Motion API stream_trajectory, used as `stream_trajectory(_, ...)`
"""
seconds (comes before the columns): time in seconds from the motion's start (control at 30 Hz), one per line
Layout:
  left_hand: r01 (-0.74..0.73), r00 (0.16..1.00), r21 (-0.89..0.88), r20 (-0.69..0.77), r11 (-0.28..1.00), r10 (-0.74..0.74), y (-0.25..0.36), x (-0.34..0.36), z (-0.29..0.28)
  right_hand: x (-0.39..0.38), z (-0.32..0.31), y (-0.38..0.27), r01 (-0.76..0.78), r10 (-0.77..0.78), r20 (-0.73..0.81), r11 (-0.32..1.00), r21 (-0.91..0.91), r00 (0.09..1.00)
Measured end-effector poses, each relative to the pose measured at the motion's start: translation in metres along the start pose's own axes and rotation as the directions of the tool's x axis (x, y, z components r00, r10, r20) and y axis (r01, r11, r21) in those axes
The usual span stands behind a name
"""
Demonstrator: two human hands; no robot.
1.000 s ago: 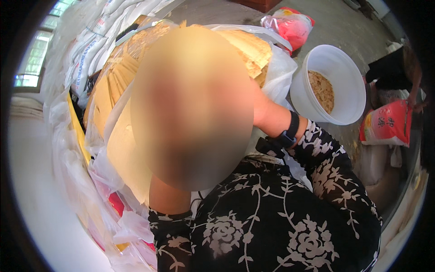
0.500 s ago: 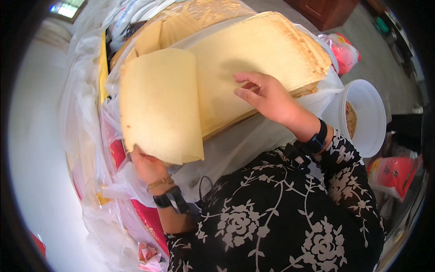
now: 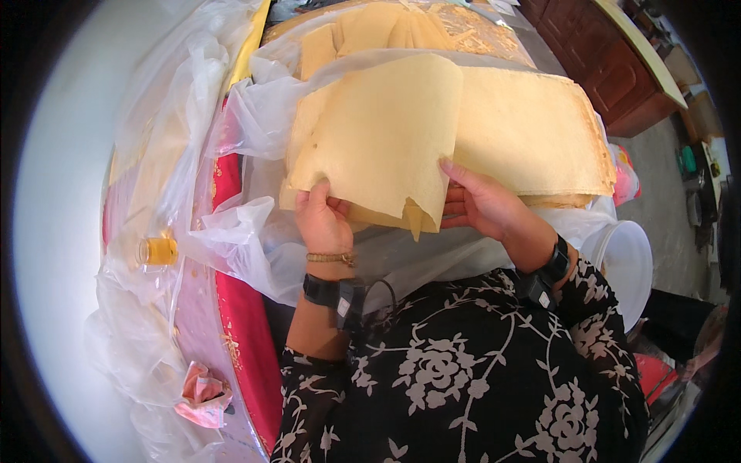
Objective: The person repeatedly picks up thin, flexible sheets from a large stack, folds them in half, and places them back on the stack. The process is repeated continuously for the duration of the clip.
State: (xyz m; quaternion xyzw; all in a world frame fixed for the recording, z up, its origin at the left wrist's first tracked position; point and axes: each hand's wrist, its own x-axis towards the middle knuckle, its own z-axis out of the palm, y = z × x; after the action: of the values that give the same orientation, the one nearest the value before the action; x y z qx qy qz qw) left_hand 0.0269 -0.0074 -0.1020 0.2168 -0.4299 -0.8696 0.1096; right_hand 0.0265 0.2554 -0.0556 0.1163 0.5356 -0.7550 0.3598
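Note:
A pale tan, thin sheet (image 3: 374, 127) is lifted over the left part of a stack of similar sheets (image 3: 532, 127), which lies on translucent plastic (image 3: 255, 262). My left hand (image 3: 323, 220) pinches the sheet's lower left edge, fingers partly behind it. My right hand (image 3: 482, 204) grips its right edge, thumb on the front and fingers behind. Along the sheet's lower edge hangs a small torn flap (image 3: 414, 220). Both wrists wear black bands with devices.
Broken sheets and flakes (image 3: 386, 27) lie behind the stack. At left are crumpled plastic, a yellow jar (image 3: 158, 251) and a pink cloth (image 3: 202, 393). At right stand a white bucket (image 3: 633, 255), a pink bag (image 3: 625, 174) and a wooden cabinet (image 3: 602, 62).
Since half a second ago, my right hand has moved from above the stack onto the sheet's right edge. The sheet and my left hand sit farther right in the picture; the view has shifted.

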Motion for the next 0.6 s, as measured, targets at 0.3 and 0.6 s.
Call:
stream_trajectory(0.3,0.032,0.995,-0.087,-0.096,0.996,-0.040,-0.002,-0.001,-0.027,0.006,0.033,-0.002,0.026,-0.029,-0.140,1.000,-0.017,0.990)
stream_trajectory(0.6,-0.098,0.990,-0.118,0.088,0.988,0.109,0.001,-0.010,-0.036,0.027,0.032,0.000,0.173,-0.182,-0.002,0.931,0.321,0.983)
